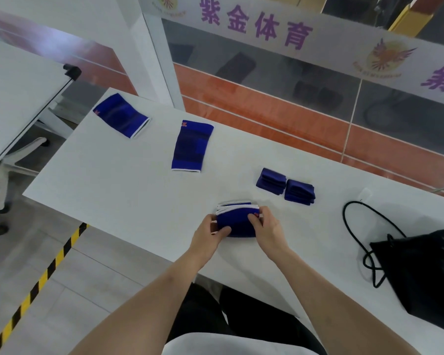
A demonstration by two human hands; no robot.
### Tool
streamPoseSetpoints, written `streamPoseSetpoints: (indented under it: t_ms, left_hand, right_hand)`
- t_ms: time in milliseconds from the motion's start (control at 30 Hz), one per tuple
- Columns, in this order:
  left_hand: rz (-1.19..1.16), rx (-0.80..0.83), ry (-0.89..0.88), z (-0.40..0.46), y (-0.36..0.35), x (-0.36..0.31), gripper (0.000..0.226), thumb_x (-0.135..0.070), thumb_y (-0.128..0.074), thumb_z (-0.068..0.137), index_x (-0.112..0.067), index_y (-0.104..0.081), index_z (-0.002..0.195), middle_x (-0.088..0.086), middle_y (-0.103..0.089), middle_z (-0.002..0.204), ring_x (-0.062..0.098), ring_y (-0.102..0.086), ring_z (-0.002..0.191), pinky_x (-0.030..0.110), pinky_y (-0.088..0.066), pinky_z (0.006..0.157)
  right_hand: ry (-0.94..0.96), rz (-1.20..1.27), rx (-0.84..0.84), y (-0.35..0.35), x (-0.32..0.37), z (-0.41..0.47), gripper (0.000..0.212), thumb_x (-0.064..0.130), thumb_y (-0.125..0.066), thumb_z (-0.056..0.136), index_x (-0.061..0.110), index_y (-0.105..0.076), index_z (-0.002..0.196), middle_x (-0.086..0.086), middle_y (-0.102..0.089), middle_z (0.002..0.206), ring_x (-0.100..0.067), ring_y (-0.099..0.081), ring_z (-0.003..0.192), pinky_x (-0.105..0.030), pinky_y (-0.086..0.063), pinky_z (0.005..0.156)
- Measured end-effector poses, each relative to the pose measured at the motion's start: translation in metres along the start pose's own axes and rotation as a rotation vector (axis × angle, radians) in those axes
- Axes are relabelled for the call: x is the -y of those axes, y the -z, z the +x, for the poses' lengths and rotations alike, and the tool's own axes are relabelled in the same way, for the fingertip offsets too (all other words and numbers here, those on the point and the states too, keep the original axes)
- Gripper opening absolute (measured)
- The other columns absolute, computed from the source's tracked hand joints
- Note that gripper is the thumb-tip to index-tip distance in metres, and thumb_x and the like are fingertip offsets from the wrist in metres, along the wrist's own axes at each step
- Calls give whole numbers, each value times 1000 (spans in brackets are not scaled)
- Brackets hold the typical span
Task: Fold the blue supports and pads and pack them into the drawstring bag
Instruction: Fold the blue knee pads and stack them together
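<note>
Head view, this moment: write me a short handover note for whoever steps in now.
Hands: left hand and right hand both grip the folded blue support at the table's near edge.
Things: two flat supports lie unfolded, far left and centre. Two folded pads sit side by side. The black drawstring bag lies at right.
Done: pads folded, one support nearly folded.
Left: fold two supports, pack everything.

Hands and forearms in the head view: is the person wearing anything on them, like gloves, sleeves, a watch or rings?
Nothing shows on them. The left hand and right hand are bare, without gloves. Both forearms are uncovered as far as the frame shows, with no sleeve edge, watch or wristband. No ring is discernible.
</note>
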State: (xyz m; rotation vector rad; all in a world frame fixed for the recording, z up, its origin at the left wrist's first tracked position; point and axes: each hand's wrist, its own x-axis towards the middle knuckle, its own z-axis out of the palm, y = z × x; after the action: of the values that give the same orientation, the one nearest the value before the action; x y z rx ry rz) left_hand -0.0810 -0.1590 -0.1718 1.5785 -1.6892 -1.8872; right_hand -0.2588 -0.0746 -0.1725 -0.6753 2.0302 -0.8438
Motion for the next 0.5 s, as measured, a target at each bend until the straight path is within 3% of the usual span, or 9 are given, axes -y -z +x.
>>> streamPoseSetpoints:
  t_ms: [100,200,267,400,500]
  left_hand:
    - [97,7,1,1,-2,3,39,-15,-73,89,-24,-58,123,-10,-70,114,6,-66,104,24,-53,91]
    - [104,-97,33,2,-6,1,26,-11,-65,96,-19,-58,120,-5,-70,109,5,-65,97,9,-48,71]
    - [108,-143,44,5,-12,1,26,-16,-63,98,-19,-56,123,-1,-69,110,9,-65,97,12,-49,71]
    - [175,-224,106,10,-20,8,39,-32,-63,96,-27,-47,131,6,-57,118,17,-62,97,39,-55,94]
    - [317,-273,39,10,-21,6,48,-28,-66,95,-21,-43,137,3,-56,115,18,-56,103,38,-52,92]
  right_hand:
    - [-24,-79,0,-3,-1,6,16,44,-47,106,29,-49,105,1,-69,94,-23,-65,84,-47,-53,73]
    - [-29,-159,-3,-8,-3,11,20,47,-43,106,29,-44,98,1,-66,84,-23,-63,75,-41,-47,63]
    - [-37,-178,-21,-10,-5,15,21,47,-43,106,29,-44,97,1,-65,83,-23,-63,74,-43,-49,63]
    - [-40,-181,-74,-14,-9,18,19,45,-50,105,26,-49,105,5,-65,89,-20,-64,79,-46,-55,70]
    - [17,-186,-113,-13,-13,19,20,43,-58,102,27,-48,111,8,-66,97,-17,-64,87,-43,-57,74]
